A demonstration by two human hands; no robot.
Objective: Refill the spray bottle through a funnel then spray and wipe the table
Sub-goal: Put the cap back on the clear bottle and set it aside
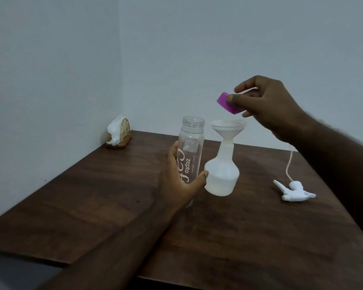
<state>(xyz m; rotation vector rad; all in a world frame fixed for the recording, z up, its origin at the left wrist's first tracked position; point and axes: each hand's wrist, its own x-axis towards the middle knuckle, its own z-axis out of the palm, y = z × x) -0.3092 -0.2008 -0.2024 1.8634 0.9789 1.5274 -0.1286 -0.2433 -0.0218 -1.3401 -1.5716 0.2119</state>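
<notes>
A white spray bottle (222, 174) stands uncapped on the dark wooden table (92, 195), with a white funnel (228, 127) seated in its neck. Just left of it my left hand (176, 181) grips a clear bottle (192, 143) with white lettering; it stands upright, open at the top, and looks nearly empty. My right hand (268, 105) is raised above the funnel and pinches a purple cap (228, 102). The white spray head (291, 190) with its dip tube (289, 162) lies on the table at the right.
A gold wire holder with white tissues (117, 132) sits in the far left corner against the wall. The table's near edge steps back at the lower left, and pale walls border the table at the back and left.
</notes>
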